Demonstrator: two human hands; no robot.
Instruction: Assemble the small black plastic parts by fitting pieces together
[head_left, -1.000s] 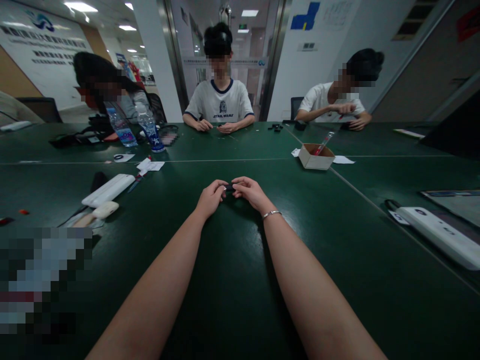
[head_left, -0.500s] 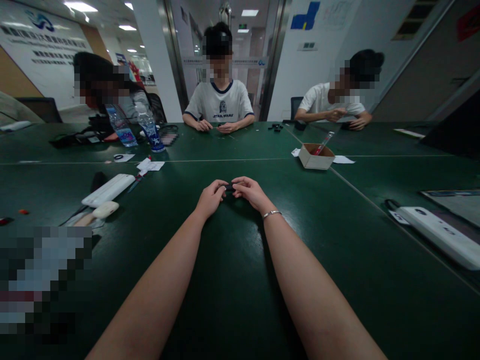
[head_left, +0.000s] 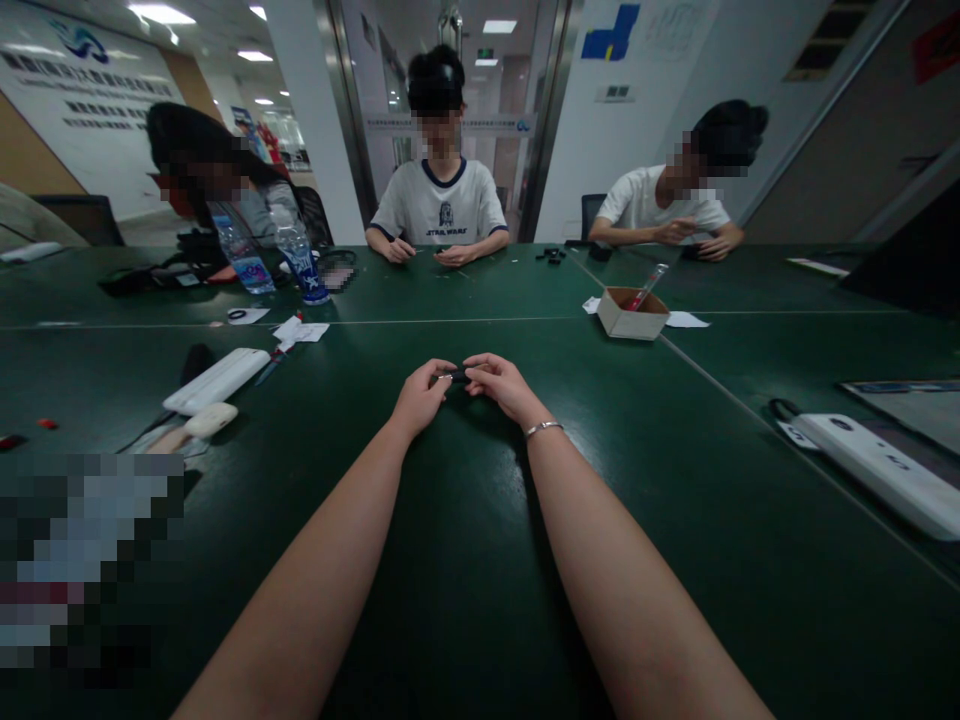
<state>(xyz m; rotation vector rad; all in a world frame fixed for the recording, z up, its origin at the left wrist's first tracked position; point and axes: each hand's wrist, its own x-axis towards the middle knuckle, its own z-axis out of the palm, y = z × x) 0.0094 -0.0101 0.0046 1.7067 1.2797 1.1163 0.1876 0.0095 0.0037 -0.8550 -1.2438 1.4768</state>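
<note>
Both my arms reach out over the dark green table (head_left: 465, 560). My left hand (head_left: 421, 394) and my right hand (head_left: 501, 385) meet at the middle, fingers curled. Between their fingertips they pinch a small black object (head_left: 457, 376), held just above the tabletop. Its shape is too small to make out. A thin silver bracelet (head_left: 543, 428) circles my right wrist.
A small cardboard box (head_left: 632, 313) with a red-tipped tube stands to the far right. White cases lie at left (head_left: 216, 380) and right (head_left: 877, 470). Two water bottles (head_left: 300, 262) stand at the back left. Three people sit along the far side, working with their hands.
My hands hold nearly still, with the fingers shifting slightly on the black object. The person at the far right lowered a raised hand to the table.
</note>
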